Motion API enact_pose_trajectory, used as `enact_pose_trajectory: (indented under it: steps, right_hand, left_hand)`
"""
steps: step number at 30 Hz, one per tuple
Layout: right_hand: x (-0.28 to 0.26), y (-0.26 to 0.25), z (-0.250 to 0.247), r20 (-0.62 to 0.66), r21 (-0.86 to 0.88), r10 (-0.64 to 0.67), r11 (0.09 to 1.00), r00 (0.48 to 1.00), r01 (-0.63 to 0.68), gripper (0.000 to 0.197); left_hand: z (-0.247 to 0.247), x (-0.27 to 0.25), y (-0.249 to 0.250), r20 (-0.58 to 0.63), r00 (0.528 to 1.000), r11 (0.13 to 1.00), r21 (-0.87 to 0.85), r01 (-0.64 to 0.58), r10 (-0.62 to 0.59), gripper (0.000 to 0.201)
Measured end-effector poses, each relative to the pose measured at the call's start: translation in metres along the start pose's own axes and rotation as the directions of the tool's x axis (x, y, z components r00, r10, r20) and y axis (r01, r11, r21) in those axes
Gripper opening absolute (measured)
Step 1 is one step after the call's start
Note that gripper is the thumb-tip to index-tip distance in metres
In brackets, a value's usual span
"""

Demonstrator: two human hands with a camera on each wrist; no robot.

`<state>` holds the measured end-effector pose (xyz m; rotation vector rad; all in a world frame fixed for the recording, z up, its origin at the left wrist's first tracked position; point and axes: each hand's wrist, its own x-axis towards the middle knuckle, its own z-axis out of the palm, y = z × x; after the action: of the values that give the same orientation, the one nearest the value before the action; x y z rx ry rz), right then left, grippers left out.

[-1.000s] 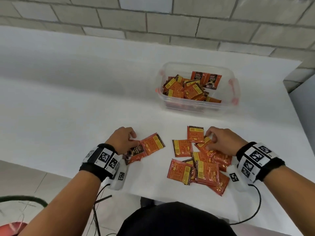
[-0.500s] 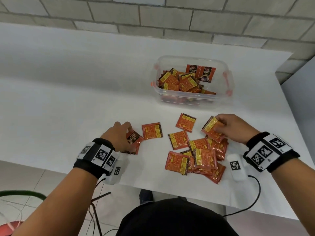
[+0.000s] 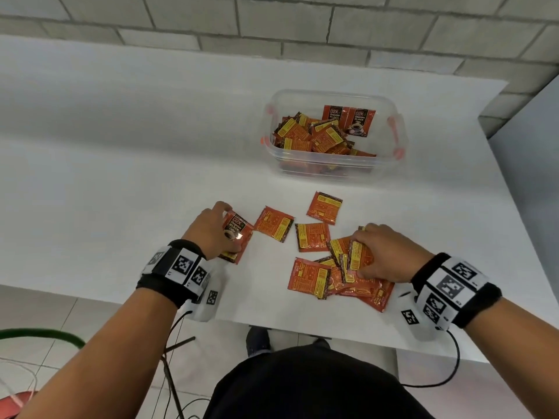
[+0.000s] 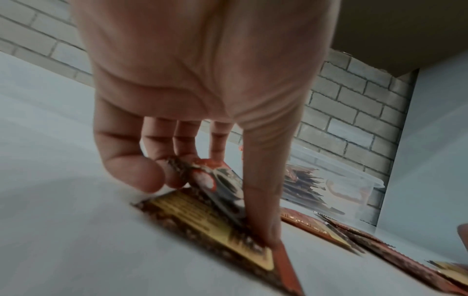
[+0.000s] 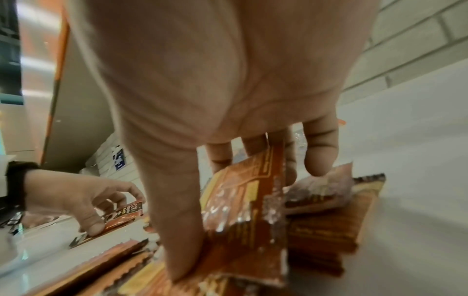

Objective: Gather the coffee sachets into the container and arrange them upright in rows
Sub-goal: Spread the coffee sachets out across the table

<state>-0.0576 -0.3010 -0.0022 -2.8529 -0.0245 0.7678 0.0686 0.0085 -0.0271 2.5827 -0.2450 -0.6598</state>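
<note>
While the left hand is pinching one orange foil coffee sachet, the right hand is gripping another sachet; three loose sachets are lying between them.

My left hand pinched one orange sachet, tilted up, front face showing, over another lying flat. My right hand gripped a sachet on edge atop a loose overlapping pile. Between my hands three sachets lay flat, label side up. Beyond them stood the clear container, jumbled sachets inside, two upright at its far wall.
</note>
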Motion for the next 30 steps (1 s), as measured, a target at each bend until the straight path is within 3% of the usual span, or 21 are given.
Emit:
enact_pose_trajectory:
  steps: [3,9,17,22,24,27,30]
  right_hand:
    - [0.000,-0.005,0.004,-0.051,-0.105,-0.039,0.994,0.998,0.033,0.058]
    - [-0.002,-0.008,0.007,-0.076,-0.118,-0.053,0.992,0.996,0.044,0.050]
    - [-0.008,-0.005,-0.005,-0.022,0.182,-0.046,0.982,0.999,0.050,0.044]
    - [-0.020,0.019,-0.029,-0.163,0.422,0.072,0.907,0.984,0.004,0.046]
    - [-0.021,0.029,-0.034,-0.161,0.440,0.134,0.897,0.978,-0.050,0.053]
    - [-0.010,0.037,-0.029,-0.051,0.312,0.186,0.936,0.981,-0.161,0.070]
    - [0.001,0.037,-0.019,0.019,0.216,0.213,0.953,0.977,-0.211,0.057]
  left_hand:
    - [0.002,-0.003,0.002,0.007,1.000,1.000,0.025,0.002,-0.003,0.083]
    - [0.005,-0.002,0.010,0.015,0.999,0.999,-0.012,0.036,-0.036,0.094]
    - [-0.005,-0.001,0.007,0.054,0.998,0.992,-0.114,0.048,-0.042,0.063]
    - [-0.020,-0.003,0.006,0.002,1.000,0.958,-0.286,0.016,-0.016,0.054]
    - [-0.021,-0.002,0.015,0.014,0.999,0.952,-0.306,-0.028,0.034,0.055]
    - [-0.011,0.007,0.037,0.103,0.989,0.974,-0.208,-0.087,0.110,0.064]
    - [0.003,0.019,0.049,0.148,0.985,0.993,0.065,-0.100,0.089,0.078]
